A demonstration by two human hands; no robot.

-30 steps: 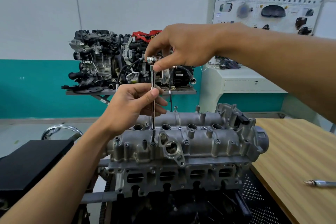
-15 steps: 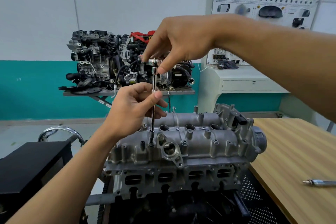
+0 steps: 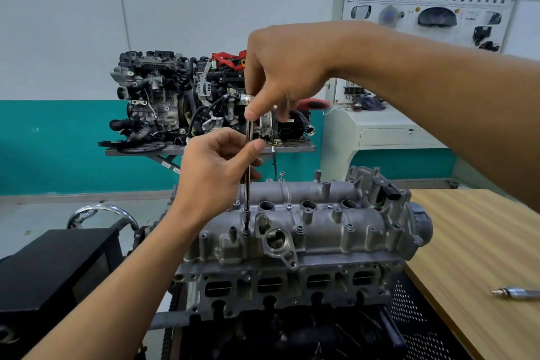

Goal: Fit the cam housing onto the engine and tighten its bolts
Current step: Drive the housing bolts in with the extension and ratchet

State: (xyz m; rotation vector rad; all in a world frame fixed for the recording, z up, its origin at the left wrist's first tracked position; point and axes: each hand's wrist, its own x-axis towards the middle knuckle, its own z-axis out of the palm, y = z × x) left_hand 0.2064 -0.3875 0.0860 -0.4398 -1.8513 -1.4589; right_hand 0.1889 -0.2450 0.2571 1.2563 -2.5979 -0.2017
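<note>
Housing (image 3: 321, 231) sits below both hands. Left hand (image 3: 216, 172) pinches the bar (image 3: 248, 193) standing on housing's left bolt (image 3: 246, 232). Right hand (image 3: 286, 73) grips the bar's top, above.

dull grey cam housing (image 3: 315, 232), chrome extension bar (image 3: 248, 181), red-handled ratchet (image 3: 314, 103). the table (image 3: 482, 242) is pale wood with fine parallel stripes; the wall (image 3: 58, 67) is white over a broad teal band; the perforated panel (image 3: 409, 304) is black, dotted with small holes; the far engine (image 3: 163, 96) black, silver and red.
</note>
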